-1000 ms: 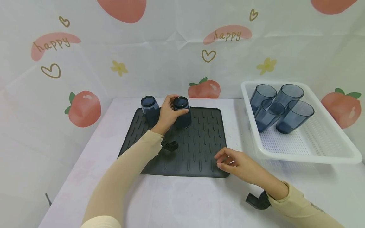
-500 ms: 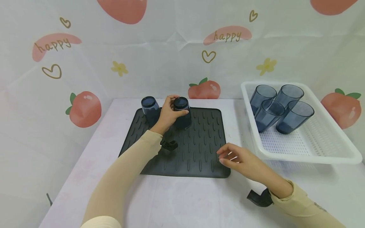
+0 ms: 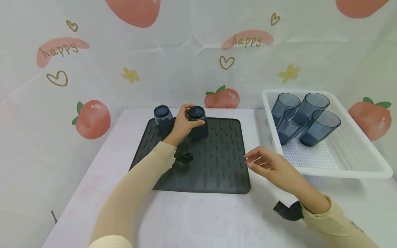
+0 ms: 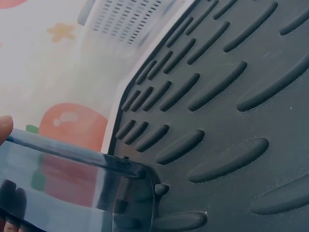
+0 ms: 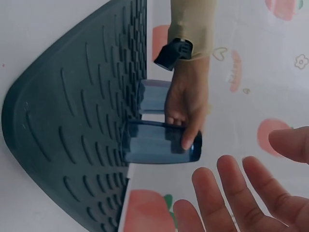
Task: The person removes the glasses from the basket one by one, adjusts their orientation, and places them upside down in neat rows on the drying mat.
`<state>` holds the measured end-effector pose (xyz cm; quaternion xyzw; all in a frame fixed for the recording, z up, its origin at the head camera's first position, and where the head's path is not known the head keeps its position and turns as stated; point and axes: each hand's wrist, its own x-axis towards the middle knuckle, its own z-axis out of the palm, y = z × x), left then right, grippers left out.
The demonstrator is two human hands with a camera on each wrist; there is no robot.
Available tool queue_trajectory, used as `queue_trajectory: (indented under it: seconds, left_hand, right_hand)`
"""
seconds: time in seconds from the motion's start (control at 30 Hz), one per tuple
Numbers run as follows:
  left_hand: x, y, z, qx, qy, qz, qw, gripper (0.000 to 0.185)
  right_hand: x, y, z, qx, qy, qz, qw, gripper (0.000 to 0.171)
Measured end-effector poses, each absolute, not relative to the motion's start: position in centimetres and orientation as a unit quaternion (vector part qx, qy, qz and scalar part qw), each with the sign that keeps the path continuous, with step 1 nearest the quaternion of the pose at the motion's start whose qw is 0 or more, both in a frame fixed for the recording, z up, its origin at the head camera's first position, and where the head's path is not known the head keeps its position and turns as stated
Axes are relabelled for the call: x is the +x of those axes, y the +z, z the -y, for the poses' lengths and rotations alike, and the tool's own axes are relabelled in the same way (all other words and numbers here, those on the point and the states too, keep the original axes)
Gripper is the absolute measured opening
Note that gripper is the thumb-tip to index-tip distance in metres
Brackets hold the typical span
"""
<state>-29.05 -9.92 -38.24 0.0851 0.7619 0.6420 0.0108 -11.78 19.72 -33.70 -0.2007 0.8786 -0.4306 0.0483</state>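
My left hand [image 3: 182, 126] grips a blue-tinted drinking glass [image 3: 200, 132] near its raised base. The glass stands upside down on a black ridged drying mat [image 3: 214, 168], its rim down on the mat in the left wrist view. Just left of it is a second upturned glass [image 3: 165, 120], partly hidden by that hand. My right hand [image 3: 279, 170] hovers near the mat's right edge, fingers loosely bent and holding nothing. In the right wrist view its spread fingers [image 5: 207, 188] appear in front of the gripped glass [image 5: 154, 144].
At the right stands a white perforated plastic basket [image 3: 338, 173], with several blue glasses [image 3: 321, 127] standing mouth up at its far left end. A white cloth with peach prints [image 3: 186, 62] hangs behind the table. Each wrist wears a black strap [image 3: 289, 210].
My right hand has moved right and away from me, from over the mat's near right corner toward the basket. The left hand stays on its glass.
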Motion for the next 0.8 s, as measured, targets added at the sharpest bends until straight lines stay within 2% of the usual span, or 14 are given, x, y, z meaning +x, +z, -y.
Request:
queue_trajectory:
  seconds: [0.47, 0.67, 0.8]
  left_hand:
    - [-29.3, -38.4, 9.8, 0.088, 0.649, -0.756, 0.021, 0.07]
    - [-29.3, -38.4, 10.0, 0.09, 0.647, -0.757, 0.018, 0.07]
    - [-29.4, -38.4, 10.0, 0.088, 0.645, -0.759, 0.019, 0.072]
  right_hand:
    - [-12.3, -32.2, -21.4, -0.19, -0.477, -0.856, -0.063, 0.024]
    - [-12.8, -31.4, -22.6, -0.167, -0.51, -0.834, -0.131, 0.027]
    - [-13.4, -31.0, -23.6, -0.145, -0.572, -0.792, -0.158, 0.027]
